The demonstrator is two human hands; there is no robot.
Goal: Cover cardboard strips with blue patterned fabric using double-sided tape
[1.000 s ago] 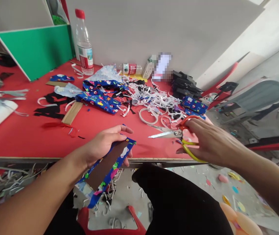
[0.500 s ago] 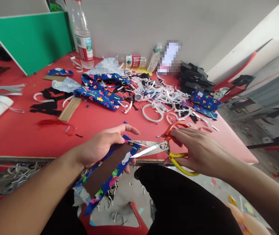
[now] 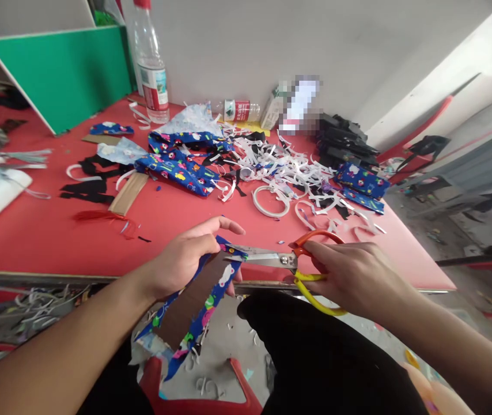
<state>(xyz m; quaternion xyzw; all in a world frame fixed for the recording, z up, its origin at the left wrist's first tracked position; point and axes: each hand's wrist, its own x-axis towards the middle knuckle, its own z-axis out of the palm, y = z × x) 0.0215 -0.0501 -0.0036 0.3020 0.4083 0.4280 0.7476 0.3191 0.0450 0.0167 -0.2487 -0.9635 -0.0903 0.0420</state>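
Note:
A brown board piece (image 3: 188, 297) edged with blue patterned fabric (image 3: 205, 316) slants over the table's front edge. My left hand (image 3: 181, 259) grips its upper end, thumb on the fabric and forefinger stretched out. In my right hand (image 3: 349, 274) are scissors (image 3: 284, 260) with one orange and one yellow handle. Their blades point left and lie nearly closed at the board's top right corner, across the fabric edge. The lower end of the fabric hangs loose and pale.
On the red table (image 3: 177, 213) lie a blue patterned cloth (image 3: 181, 170), white strips (image 3: 284, 158), a tape ring (image 3: 271, 202) and a tan strip (image 3: 128, 193). Behind stand a bottle (image 3: 153, 86) and a green panel (image 3: 64, 75). Black pieces (image 3: 343, 141) are piled at the right.
The scissor blades have come together from a wider opening at the fabric corner. The view has shifted slightly, and the board piece appears a little further right.

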